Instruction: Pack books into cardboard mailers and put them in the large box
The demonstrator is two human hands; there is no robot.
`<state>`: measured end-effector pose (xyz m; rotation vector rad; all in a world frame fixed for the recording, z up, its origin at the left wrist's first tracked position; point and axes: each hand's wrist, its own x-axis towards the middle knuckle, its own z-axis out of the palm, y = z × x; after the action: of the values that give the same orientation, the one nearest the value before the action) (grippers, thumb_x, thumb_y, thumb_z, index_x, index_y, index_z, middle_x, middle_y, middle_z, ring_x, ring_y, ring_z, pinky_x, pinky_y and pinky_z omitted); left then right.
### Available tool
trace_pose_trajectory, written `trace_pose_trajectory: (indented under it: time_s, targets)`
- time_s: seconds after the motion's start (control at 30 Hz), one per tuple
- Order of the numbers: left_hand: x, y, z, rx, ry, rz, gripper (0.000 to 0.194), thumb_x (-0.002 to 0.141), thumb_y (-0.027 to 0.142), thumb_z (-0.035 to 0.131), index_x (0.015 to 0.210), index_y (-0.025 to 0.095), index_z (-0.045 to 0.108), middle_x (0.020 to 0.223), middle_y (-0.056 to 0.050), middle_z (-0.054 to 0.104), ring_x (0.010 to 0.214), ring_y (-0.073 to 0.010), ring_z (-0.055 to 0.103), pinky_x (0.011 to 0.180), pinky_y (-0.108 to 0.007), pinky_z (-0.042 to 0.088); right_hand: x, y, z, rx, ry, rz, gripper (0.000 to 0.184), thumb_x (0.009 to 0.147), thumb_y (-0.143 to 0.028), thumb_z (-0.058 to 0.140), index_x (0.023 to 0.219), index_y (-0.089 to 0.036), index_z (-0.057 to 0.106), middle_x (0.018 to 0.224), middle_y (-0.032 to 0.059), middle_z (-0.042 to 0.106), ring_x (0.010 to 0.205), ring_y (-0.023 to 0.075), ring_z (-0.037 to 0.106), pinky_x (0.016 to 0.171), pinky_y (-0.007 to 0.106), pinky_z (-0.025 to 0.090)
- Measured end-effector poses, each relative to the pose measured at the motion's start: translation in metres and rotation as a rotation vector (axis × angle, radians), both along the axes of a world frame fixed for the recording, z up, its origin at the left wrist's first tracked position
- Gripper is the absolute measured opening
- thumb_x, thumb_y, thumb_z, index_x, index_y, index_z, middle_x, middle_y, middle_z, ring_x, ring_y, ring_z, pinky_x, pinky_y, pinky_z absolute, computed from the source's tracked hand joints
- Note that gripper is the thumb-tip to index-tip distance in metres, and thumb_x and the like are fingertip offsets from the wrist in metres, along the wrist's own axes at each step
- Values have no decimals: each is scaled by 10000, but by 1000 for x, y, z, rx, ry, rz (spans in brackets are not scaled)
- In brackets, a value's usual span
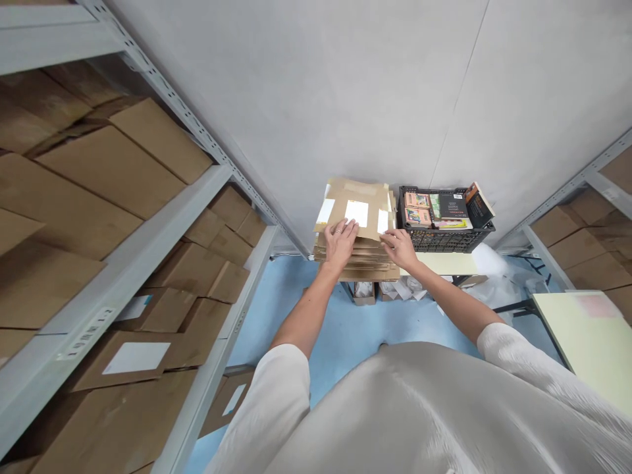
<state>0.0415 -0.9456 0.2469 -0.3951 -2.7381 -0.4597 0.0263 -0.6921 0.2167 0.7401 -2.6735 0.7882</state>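
A flattened cardboard box (368, 194) with white labels lies on top of a stack of flat cardboard (360, 271) against the wall. My left hand (340, 240) rests on its front edge, fingers apart over the cardboard and partly on the middle label (356, 213); a ring shows on one finger. At the front right corner, my right hand (399, 247) has its fingertips closed on the edge of the same piece. The undersides of both hands are hidden.
Right of the stack stands a black plastic crate (439, 241) holding several books (453, 205). Metal shelving (197, 191) with cardboard boxes rises on the left, more boxes (587, 253) on the right. A pale table (587, 349) is near my right side. Small boxes (364, 299) sit below.
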Motion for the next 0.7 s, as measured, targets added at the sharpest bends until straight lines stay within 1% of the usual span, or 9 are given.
trace_pose_trajectory:
  time_s: [0.1,0.17,0.27,0.37,0.47,0.57,0.6,0.7]
  targets:
    - [3,0,3,23,35,3,550,1072,100,405,1555,295,584,1666,-87,593,1616,-310,453,1316,-681,231,3,-3,7,25,-9,-32,349,1096,-382,569,1339,-250,782,1388,136,704,1267,352,550,1113,529,451]
    - [5,0,7,24,45,21,566,1069,108,416,1571,317,574,1676,-84,582,1623,-313,447,1316,-688,234,3,-6,10,9,-11,-26,359,1101,-365,543,1351,-237,765,1361,137,714,1241,349,560,1097,513,456]
    - [8,-2,11,11,52,47,607,1054,116,442,1598,360,555,1684,-74,571,1634,-312,433,1320,-699,231,3,-9,13,-19,-12,-9,406,1096,-329,515,1440,-226,706,1396,143,692,1271,347,576,1112,498,462]
    - [12,-5,12,-1,50,35,600,1058,115,428,1591,353,569,1682,-72,572,1631,-307,439,1322,-695,226,4,-13,10,-13,-13,1,464,1072,-298,526,1515,-220,644,1474,156,653,1332,356,571,1138,507,464]
    - [16,-11,8,8,41,44,583,1057,113,431,1578,329,582,1679,-76,577,1619,-310,456,1322,-681,234,3,-19,1,-4,-6,-11,592,1044,-288,551,1629,-201,526,1564,180,603,1387,383,553,1163,549,458]
    - [19,-20,4,15,45,83,608,1049,105,436,1598,335,557,1685,-71,570,1615,-306,460,1319,-681,239,-1,-25,-15,9,-63,-14,763,1031,-309,558,1742,-158,325,1591,218,586,1412,391,567,1184,571,462]
    - [20,-24,3,10,43,89,618,1049,102,430,1604,349,550,1685,-65,571,1612,-297,463,1318,-679,244,-2,-26,-21,30,-98,-9,799,1025,-318,568,1751,-135,289,1594,234,584,1421,392,570,1193,571,462]
    - [24,-35,0,-6,28,99,626,1054,100,405,1599,372,551,1678,-59,579,1602,-280,479,1310,-678,267,-4,-27,-37,109,-179,11,844,996,-323,619,1735,-77,294,1646,264,537,1497,386,532,1249,554,426]
